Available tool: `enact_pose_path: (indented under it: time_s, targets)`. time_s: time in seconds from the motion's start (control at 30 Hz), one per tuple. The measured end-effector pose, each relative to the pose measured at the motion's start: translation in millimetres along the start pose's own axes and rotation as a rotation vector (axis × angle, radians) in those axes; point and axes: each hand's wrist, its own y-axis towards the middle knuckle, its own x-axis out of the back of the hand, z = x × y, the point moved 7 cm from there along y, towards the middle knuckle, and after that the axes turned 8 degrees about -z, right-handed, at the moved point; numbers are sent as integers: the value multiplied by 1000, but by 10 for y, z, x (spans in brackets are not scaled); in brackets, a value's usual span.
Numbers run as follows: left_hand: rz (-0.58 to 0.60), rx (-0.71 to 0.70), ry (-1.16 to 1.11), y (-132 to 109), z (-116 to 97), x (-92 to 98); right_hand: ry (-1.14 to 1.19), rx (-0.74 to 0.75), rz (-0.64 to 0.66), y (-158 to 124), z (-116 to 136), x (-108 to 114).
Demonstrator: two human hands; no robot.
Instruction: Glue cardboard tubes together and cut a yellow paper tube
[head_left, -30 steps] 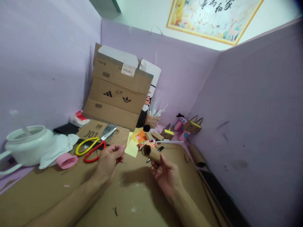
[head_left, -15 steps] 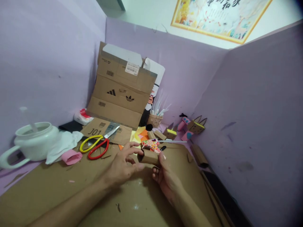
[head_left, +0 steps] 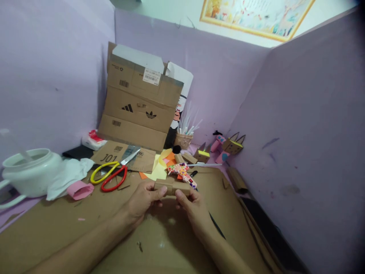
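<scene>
Between both hands is a short brown cardboard tube [head_left: 172,186], held level over the cardboard sheet. A seam or step shows near its middle; whether it is one piece or two, I cannot tell. My left hand [head_left: 145,199] grips the left end, thumb on the near side. My right hand [head_left: 191,203] pinches the right end with its thumb in front. Fingers behind the tube are partly hidden. Just beyond lies a flower-patterned glue gun [head_left: 184,174], its black cord [head_left: 217,225] emerging beside my right wrist.
Scissors [head_left: 114,176] with yellow and red handles lie left, beside a pink paper roll [head_left: 80,190], white tissue [head_left: 70,175] and a white pot [head_left: 32,171]. A flattened box [head_left: 139,102] leans behind. Right are a cardboard tube [head_left: 237,180] and paper animal figures [head_left: 232,145].
My left hand, open beside the tube's end before, has closed on it. My right hand has turned, bringing the tube level and slightly left. The view has shifted a little.
</scene>
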Motion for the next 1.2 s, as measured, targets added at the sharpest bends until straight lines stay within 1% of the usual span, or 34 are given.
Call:
enact_pose_path:
  time_s: [0.17,0.33,0.43,0.63,0.83,0.93,1.07,1.13,1.2]
  targets:
    - [-45,-36,25,-10,15,-10,-50,16,27,-16,44,-30]
    - [-95,-81,65,-5,46,-17,-46,3,10,-8,-20,-15]
    - [-110,-85,79,4,86,-32,-12,-15,4,-20,-45,-38]
    - [-98,-91,75,-11,97,-72,142,-71,31,-98,-38,-147]
    - [-114,-101,65,-35,72,-69,165,-80,42,-133,-18,-179]
    - [-123,-94,46,-57,67,-82,167,-78,40,-131,-27,-185]
    - [-100,-56,-24,-52,75,-115,120,-46,53,-104,-15,-159]
    - [-91,-27,-79,-12,66,-97,80,-7,74,-74,22,-126]
    - [-102,6,-141,46,42,-38,38,19,86,-36,61,-80]
